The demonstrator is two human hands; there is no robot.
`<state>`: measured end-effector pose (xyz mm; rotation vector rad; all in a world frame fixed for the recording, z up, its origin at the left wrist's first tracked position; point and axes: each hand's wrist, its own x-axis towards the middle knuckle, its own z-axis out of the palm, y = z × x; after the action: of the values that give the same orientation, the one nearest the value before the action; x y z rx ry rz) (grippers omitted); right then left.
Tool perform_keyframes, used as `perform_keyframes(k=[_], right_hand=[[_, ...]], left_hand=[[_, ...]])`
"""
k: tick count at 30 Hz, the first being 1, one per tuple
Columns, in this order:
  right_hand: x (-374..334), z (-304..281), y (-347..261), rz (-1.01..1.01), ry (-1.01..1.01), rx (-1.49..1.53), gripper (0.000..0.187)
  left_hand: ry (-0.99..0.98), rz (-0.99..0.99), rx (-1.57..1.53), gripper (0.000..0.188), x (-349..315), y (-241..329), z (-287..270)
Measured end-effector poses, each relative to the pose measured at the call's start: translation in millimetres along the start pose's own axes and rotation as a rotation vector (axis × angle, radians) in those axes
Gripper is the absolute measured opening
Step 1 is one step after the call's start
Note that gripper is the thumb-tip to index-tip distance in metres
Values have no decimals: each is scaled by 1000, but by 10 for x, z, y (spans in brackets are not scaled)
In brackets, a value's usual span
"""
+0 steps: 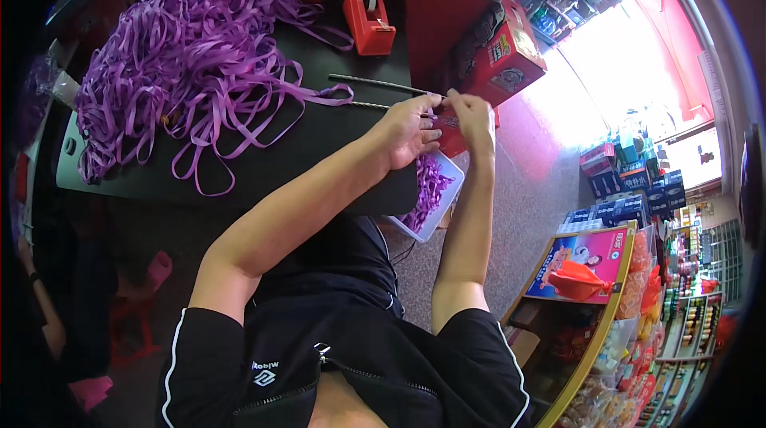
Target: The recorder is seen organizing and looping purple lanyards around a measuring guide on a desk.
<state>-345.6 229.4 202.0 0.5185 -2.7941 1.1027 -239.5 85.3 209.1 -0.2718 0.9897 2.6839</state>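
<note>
My left hand [408, 131] is over the right edge of the dark table, its thumb and forefinger closed at the tips and the other fingers loosely curled. Close against it, my right hand [475, 118] bends inward with its fingers pinched together. What they pinch is too small to make out; a bit of purple shows between them. Two thin twisted metal rods, an upper rod [371, 82] and a lower rod [369, 106], stick out leftward from beside my hands over the table. A big tangled heap of purple ribbon loops [199, 53] covers the table's left part.
A red tape dispenser [370, 23] stands at the table's back. Below my hands, a white plastic bin [448, 203] holds purple strips [431, 193]. A red printed carton [507, 57] is beyond the table. A wooden-framed display case [613, 312] and stocked shelves line the right side.
</note>
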Motion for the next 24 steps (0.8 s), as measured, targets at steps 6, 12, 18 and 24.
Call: perform_keyframes(k=[6, 12, 18, 24], right_hand=[[371, 57, 79, -125, -282, 286, 28], [589, 203, 238, 161, -646, 677, 20], [623, 368, 423, 292, -653, 867, 14], [546, 312, 352, 316, -572, 849, 15]], left_hand=[[16, 644, 1493, 31, -137, 282, 31], [110, 950, 1928, 23, 108, 194, -445], [24, 869, 1892, 22, 133, 235, -529], [36, 887, 1857, 21, 126, 219, -545]])
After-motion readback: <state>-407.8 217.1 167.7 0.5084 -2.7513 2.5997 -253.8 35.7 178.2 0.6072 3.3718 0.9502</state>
